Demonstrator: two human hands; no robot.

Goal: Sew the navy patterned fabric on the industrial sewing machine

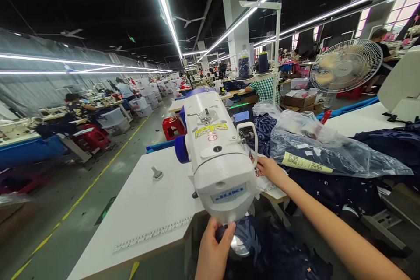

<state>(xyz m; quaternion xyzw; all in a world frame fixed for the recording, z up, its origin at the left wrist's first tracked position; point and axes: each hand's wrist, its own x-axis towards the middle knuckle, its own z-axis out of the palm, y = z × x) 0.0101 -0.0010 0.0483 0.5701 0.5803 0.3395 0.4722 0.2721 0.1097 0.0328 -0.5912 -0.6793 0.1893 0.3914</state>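
Observation:
In front of me stands a white JUKI sewing machine (213,153) with a blue handwheel. My left hand (213,247) is below its near end, thumb and forefinger closed on the edge of a dark navy patterned fabric (249,238). That fabric hangs around a shiny metal part under the machine head and drops toward my lap. My right hand (271,170) reaches to the right side of the machine, beside its white wire guard (255,140). Its fingers are drawn together, with the tips partly hidden there; what they hold cannot be made out.
A white tabletop (144,201) with a printed ruler extends left. Plastic-bagged navy garments (308,148) are piled at right, near a large fan (346,65). Thread cones (263,62) stand on a rack behind. A red stool (173,127) is beyond the table; other people sit at machines farther off.

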